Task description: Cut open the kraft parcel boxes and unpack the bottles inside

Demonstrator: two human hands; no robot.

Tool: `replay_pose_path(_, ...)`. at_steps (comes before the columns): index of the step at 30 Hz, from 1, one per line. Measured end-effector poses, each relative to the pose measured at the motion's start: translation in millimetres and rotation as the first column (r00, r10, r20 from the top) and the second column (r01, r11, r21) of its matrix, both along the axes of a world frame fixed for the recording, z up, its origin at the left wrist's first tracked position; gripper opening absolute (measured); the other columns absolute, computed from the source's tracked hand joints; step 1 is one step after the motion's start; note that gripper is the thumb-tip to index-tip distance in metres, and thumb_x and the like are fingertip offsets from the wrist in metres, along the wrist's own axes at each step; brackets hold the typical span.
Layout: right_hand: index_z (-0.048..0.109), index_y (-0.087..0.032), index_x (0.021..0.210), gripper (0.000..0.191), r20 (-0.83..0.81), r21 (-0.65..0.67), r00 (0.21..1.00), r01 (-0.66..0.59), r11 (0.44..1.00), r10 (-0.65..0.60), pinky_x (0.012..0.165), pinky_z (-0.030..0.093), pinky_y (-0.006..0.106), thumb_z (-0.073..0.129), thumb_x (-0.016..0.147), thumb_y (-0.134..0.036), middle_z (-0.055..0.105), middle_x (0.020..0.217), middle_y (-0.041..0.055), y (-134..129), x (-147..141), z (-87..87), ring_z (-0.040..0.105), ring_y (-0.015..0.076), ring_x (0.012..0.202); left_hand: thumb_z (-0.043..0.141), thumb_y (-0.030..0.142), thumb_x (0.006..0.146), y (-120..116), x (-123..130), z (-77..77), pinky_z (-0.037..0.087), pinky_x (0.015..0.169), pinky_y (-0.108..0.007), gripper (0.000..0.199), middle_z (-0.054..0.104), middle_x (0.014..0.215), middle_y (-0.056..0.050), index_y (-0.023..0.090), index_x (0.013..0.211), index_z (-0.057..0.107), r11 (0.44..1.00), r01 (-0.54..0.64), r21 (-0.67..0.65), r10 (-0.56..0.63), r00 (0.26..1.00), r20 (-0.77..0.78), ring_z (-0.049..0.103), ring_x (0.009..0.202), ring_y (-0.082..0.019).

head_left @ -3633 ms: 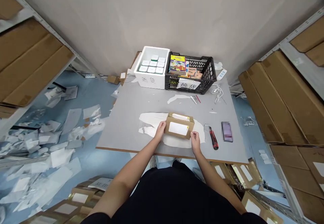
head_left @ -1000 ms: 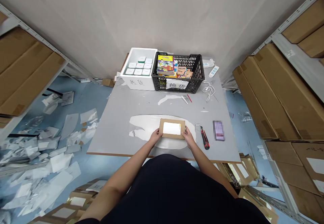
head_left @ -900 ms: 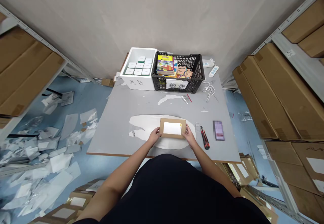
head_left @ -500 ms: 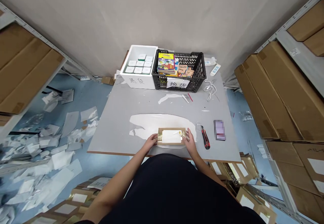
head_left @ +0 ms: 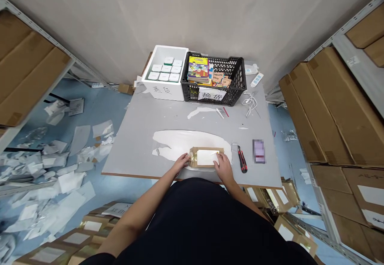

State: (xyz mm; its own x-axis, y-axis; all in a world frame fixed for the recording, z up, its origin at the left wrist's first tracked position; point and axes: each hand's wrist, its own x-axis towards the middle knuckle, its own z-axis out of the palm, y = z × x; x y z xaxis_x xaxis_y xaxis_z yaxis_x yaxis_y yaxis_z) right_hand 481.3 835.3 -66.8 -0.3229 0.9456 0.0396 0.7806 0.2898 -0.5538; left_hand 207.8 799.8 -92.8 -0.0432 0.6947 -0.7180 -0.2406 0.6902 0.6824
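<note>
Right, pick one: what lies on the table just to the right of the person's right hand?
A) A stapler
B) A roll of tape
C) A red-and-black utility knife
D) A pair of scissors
C. The red-and-black utility knife lies on the table top, just right of the right hand on the cardboard box.

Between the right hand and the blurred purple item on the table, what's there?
Head view: a red-and-black utility knife lies on the grey table between the right hand and the blurred purple item.
</note>
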Motion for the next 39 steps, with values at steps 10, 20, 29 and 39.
replay_pose_path(10, 0.053, -0.022, 0.132, 0.050, -0.300, -0.278, 0.940, 0.079, 0.957, -0.164, 0.107, 0.039, 0.047, 0.048, 0.089, -0.047, 0.054, 0.129, 0.0125, 11, 17, 2.2, 0.049, 0.0266, 0.124, 0.078, 0.046, 0.067, 9, 21, 37.4, 0.047, 0.079, -0.029, 0.059, 0.065, 0.089, -0.004, 0.017, 0.115, 0.057, 0.966, -0.033, 0.256, 0.028, 0.999, 0.020, 0.063, 0.084, -0.017)
replay_pose_path(20, 0.055, -0.025, 0.131, 0.039, -0.251, 0.009, 0.964, -0.092, 0.996, 0.091, 0.106, 0.040, 0.047, 0.041, 0.094, -0.029, 0.058, 0.124, 0.0106, 12, -42, 64.5, 0.048, 0.0253, 0.122, 0.070, 0.039, 0.075, 7, 5, 71.5, 0.049, 0.080, -0.032, 0.044, 0.062, 0.097, -0.005, 0.020, 0.115, 0.063, 0.909, 0.064, 0.412, -0.011, 0.991, -0.130, 0.060, 0.084, -0.016)
replay_pose_path(29, 0.055, -0.018, 0.133, 0.054, -0.077, -0.104, 0.971, 0.218, 0.970, -0.226, 0.105, 0.038, 0.052, 0.046, 0.090, -0.051, 0.054, 0.133, 0.0164, 25, 41, 32.5, 0.048, 0.0312, 0.125, 0.069, 0.042, 0.076, 8, 12, 48.9, 0.049, 0.090, -0.039, 0.059, 0.058, 0.126, -0.014, 0.020, 0.128, 0.055, 0.954, 0.045, 0.297, -0.015, 0.995, -0.103, 0.057, 0.113, -0.026)
replay_pose_path(39, 0.042, -0.022, 0.144, 0.067, -0.385, -0.396, 0.875, 0.132, 0.909, -0.294, 0.102, 0.044, 0.046, 0.053, 0.085, -0.051, 0.054, 0.137, 0.0109, 15, 18, -17.9, 0.051, 0.0275, 0.126, 0.073, 0.045, 0.070, 4, 18, 26.8, 0.047, 0.091, -0.038, 0.049, 0.066, 0.102, -0.008, 0.019, 0.110, 0.063, 0.966, 0.081, 0.247, -0.012, 0.963, -0.270, 0.061, 0.096, -0.024)
